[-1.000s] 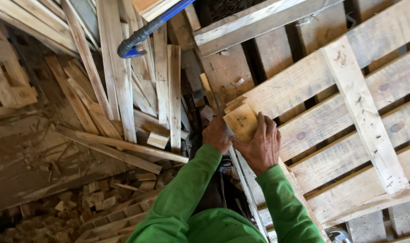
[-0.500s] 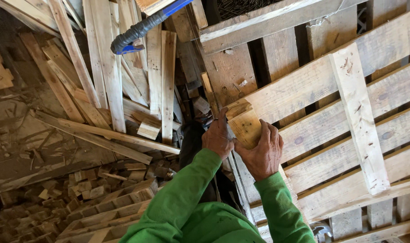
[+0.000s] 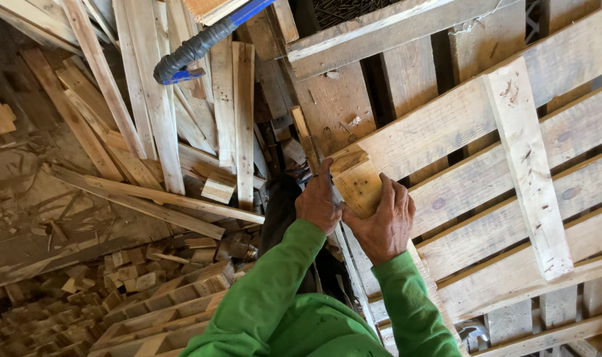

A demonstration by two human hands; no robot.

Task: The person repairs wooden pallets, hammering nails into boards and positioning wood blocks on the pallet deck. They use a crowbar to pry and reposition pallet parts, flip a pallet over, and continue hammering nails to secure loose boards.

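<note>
Both my hands are on a small square wood block (image 3: 355, 183) at the corner of a wooden pallet (image 3: 506, 172). My left hand (image 3: 319, 201) presses against the block's left side with the thumb up along its edge. My right hand (image 3: 382, 221) wraps over the block's lower right side. The block sits against the end of a pallet slat. Green sleeves cover both my arms. The underside of the block is hidden by my fingers.
A heap of loose planks (image 3: 182, 125) lies to the left. A black hose with a blue fitting (image 3: 192, 53) hangs over it. Small offcut blocks (image 3: 116, 277) and another pallet frame (image 3: 162, 317) lie at the lower left.
The view has shifted slightly. My hands stay on the block and have pushed it closer against the pallet corner.
</note>
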